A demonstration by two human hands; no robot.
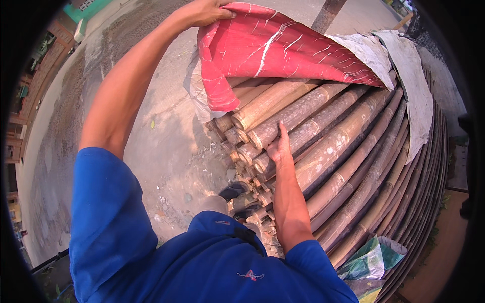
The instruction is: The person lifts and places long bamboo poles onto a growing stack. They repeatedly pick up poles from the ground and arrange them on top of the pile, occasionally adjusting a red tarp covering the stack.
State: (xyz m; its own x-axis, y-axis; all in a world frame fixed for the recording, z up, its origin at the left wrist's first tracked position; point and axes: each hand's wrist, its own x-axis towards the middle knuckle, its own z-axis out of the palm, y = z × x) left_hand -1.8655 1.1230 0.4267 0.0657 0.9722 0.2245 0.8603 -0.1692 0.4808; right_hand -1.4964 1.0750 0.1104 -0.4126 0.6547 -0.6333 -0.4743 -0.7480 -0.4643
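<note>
My left hand (209, 11) is raised at the top and pinches the edge of a worn red tarp (262, 45). The sheet is lifted and folded back, its red face creased with white cracks. Under it lies a stack of long bamboo poles (328, 151), cut ends toward my left. My right hand (280, 147) is against a thick bamboo pole (293, 117) near its cut end. One digit stretches up along that pole; the other fingers look tucked down between it and the neighbouring pole, partly hidden.
A grey-white sheet (411, 86) drapes over the poles farther right. A green and white plastic sheet (374, 260) lies on the near poles. An upright post (328, 15) stands behind the stack. Concrete ground (166, 146) with small debris extends left; a shoe (233, 190) shows beside the pole ends.
</note>
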